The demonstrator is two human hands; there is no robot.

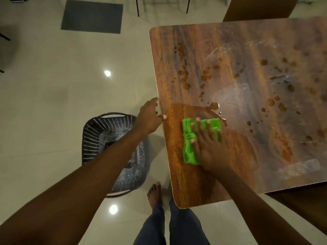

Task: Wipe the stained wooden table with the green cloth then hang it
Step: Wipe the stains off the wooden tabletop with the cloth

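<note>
A pale glossy tiled floor (44, 103) is filling the left half of the view, seen from above. A wooden table (194, 50) is taking up the right side, from 12 o'clock round to 4 o'clock, with its rounded near corner pointing toward 6 o'clock. A dark perforated basket (92, 135) is sitting on the floor at about 8 o'clock, just beside the table's left edge. A grey mat (92, 16) is lying on the floor at 11 o'clock, well apart from the table.

The person's left hand (150, 117) is resting against the table's left edge near the centre of the view, fingers relaxed and holding nothing. The right hand (208, 144) is lying flat at about 4 o'clock from centre, fingers spread and straight, pressing down on the green cloth (189, 152). The cloth is lying folded on the tabletop near the left edge.

Brown stains (214, 105) are dotting the wood from 12 to 3 o'clock of the cloth, the nearest one just beyond the fingertips.
</note>
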